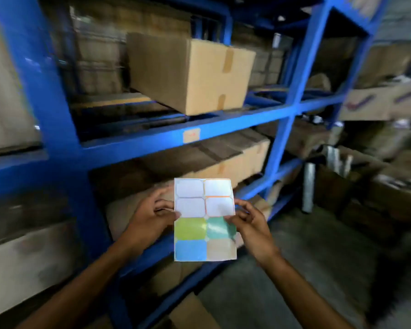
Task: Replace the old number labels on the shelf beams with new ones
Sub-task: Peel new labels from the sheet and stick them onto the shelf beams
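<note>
Two hands, left (150, 219) and right (252, 224), pinched a label sheet (205, 219) by its side edges below the blue beam (152, 141) bearing an old label (191, 135).

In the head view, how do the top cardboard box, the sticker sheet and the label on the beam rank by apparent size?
1. Box
2. Sticker sheet, though it is nearer the camera
3. Label

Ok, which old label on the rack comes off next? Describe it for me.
Find the blue beam under the big cardboard box. Near its middle, above the held sticker sheet, sits a small pale label with faint red marking, the only sticker visible there.
</note>
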`<action>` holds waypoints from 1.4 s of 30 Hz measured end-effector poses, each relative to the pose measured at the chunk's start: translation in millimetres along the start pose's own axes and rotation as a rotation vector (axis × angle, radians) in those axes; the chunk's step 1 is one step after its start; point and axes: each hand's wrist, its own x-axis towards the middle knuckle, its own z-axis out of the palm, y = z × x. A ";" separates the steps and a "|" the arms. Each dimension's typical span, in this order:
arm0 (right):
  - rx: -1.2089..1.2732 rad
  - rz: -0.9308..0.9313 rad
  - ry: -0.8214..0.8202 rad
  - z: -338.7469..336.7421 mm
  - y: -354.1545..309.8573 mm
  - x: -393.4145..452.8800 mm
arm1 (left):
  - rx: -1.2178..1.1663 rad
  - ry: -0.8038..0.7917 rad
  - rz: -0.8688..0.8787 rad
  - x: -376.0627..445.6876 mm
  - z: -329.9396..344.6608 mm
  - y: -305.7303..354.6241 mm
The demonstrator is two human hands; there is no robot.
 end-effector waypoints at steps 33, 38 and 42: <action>-0.863 0.960 1.203 -237.4 94.3 -609.3 | 0.785 -1.643 0.680 -414.9 410.7 -97.1; -1.033 0.977 1.150 -236.2 102.1 -607.2 | 0.781 -1.637 0.693 -409.4 416.5 -102.5; -1.060 0.743 1.250 -239.5 96.2 -596.9 | 0.558 -1.511 0.511 -391.2 413.6 -92.8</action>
